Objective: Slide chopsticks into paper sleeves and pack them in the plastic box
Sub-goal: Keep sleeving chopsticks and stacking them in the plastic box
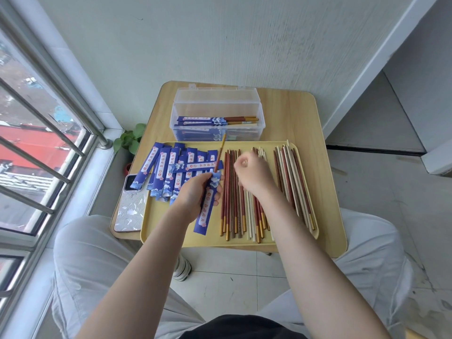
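Now the left hand (195, 192) grips a sleeve (208, 204) with one chopstick (220, 152) protruding. The blurred right hand (254, 174) looks curled over loose chopsticks (234, 192); its hold cannot be told. Pick a matching mate and keep the sleeve mouth steady.

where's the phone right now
In the head view the phone lies on the left edge of the small wooden table, beside the yellow tray, with one blue paper sleeve overlapping its top end.

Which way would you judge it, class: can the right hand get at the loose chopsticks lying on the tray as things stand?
Probably yes. The right hand hovers directly over the loose chopsticks on the yellow tray, and nothing lies between them. The left hand grips a blue sleeve off to the side, clear of that path.
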`<state>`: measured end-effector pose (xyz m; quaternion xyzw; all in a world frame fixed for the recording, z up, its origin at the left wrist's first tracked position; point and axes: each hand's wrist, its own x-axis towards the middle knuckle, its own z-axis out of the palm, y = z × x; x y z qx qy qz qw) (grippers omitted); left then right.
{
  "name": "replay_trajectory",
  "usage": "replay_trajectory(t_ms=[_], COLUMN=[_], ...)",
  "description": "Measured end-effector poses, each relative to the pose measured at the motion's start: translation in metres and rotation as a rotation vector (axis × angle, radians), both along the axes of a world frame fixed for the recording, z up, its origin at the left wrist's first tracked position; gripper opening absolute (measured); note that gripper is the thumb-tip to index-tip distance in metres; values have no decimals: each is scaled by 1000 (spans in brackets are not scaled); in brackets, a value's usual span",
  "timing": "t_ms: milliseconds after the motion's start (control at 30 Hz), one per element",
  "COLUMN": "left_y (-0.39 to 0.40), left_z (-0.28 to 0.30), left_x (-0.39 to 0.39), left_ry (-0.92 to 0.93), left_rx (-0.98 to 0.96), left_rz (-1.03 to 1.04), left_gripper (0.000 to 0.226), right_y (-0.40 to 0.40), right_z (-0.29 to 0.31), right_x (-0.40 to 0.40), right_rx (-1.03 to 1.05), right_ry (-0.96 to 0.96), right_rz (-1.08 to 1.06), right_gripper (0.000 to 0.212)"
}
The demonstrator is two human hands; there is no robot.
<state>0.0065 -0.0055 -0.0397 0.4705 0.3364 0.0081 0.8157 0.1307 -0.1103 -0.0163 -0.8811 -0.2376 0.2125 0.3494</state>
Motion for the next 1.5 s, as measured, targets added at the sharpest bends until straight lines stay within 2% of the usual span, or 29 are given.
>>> replay_trajectory(t_ms=[100,200,367,567,933,1033,1233,1333,1400,1500], left_y=[1,2,3,4,2,3,4,3,1,-1], left_z=[-1,0,1,-2,-5,-6,-6,-3,1,4], left_x=[-1,-1,-4,-5,-4,-5,-5,-3,-1,1], left_ry=[-28,-35,-115,-164,-145,-129,-64,-39,-11,51], left_rx=[-103,-161,-275,-338,-335,-333,-259,-219,-159,-62], left_rz=[97,155,204,209,207,204,191,174,158,141], left_gripper=[32,31,30,33,33,33,32,33,33,37], right_y=[3,9,15,18,5,2,-7,-16,-22,-26], right_z=[-14,-24,-28,-26,-23,-20,-22,-18,-8,10], right_x=[-17,-29,-34,-40,-31,-26,-13,-8,-6,-2], right_rx=[-366,-528,-512,-545,-402,-375,-325,-123,90,327], right_ry=[-127,-183,-137,-205,-102,-33,133,261,360,420], right_rz=[207,249,202,194,189,172,150,86,49,33], right_gripper=[25,32,26,20,24,23,34,21,33,28])
